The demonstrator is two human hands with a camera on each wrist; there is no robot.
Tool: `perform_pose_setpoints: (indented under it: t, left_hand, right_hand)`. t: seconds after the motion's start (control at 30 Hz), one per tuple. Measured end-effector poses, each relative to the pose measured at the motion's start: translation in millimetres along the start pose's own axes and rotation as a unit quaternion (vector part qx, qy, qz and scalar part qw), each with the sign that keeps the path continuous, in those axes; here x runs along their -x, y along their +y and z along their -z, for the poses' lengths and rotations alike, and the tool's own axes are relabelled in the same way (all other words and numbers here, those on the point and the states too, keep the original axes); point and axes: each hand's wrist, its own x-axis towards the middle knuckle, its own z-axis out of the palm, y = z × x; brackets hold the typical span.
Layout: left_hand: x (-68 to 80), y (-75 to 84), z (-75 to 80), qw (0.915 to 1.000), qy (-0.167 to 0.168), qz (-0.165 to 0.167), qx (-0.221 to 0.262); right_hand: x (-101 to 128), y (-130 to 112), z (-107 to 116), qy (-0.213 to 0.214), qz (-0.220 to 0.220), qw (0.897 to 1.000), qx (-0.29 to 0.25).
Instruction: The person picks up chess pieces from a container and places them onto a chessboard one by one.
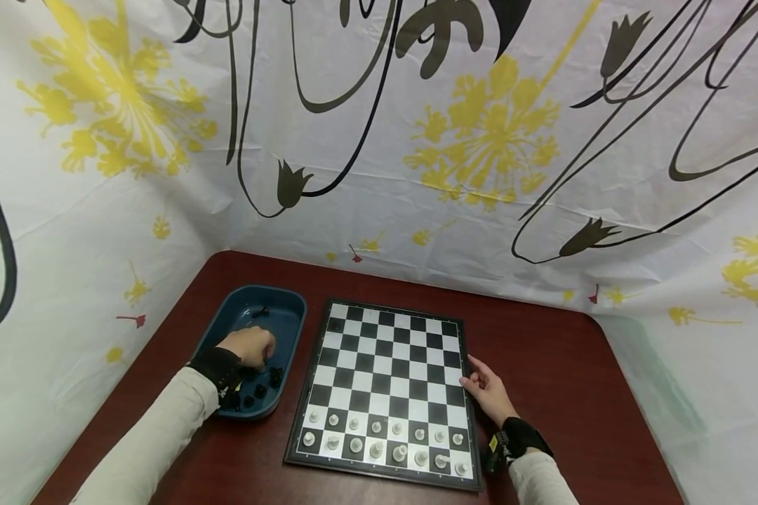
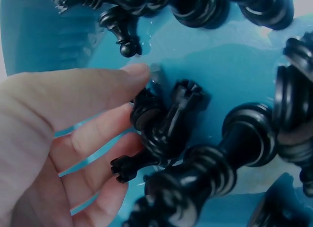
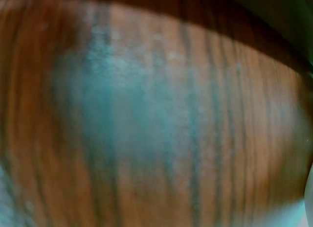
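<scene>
My left hand (image 1: 250, 346) reaches down into a blue plastic tub (image 1: 293, 351) holding several black chess pieces (image 1: 276, 376). In the left wrist view, its thumb (image 2: 117, 82) extends above a black chess piece (image 2: 146, 109), and the other fingertips touch that piece and a crown-topped one (image 2: 128, 168). No firm pinch shows. My right hand (image 1: 491, 396) rests at the right edge of a black-and-white chessboard (image 1: 382, 384), its fingers loosely bent against the frame. White chess pieces (image 1: 376, 449) stand in two rows along the near side.
A small dark piece (image 1: 335, 325) seems to stand at the board's far left corner. The red-brown table (image 1: 543, 365) meets a patterned white curtain (image 1: 379, 231) behind and at both sides. The right wrist view shows only blurred wood grain (image 3: 146, 129) and dark edges.
</scene>
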Motion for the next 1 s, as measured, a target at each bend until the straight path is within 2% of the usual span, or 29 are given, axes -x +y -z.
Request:
perform_pose_setpoints:
  t: [0.17, 0.37, 0.77, 1.0]
  left_hand:
    - [-1.5, -0.9, -3.8, 0.9999, 0.01, 0.003, -0.006]
    - [-1.9, -0.5, -6.0, 0.9999, 0.016, 0.003, -0.001]
    - [3.1, 5.7, -1.2, 0.9997, 0.021, 0.0, 0.01]
    - [2.6, 6.7, 0.1, 0.9999, 0.01, -0.006, 0.002]
  right_hand:
    - [4, -14, 2, -0.013, -0.023, 1.0, -0.014]
    - [13, -33, 2, -0.008, -0.011, 1.0, -0.001]
    - [15, -33, 2, -0.013, -0.011, 1.0, -0.007]
    - [15, -33, 2, -0.01, -0.008, 1.0, -0.004]
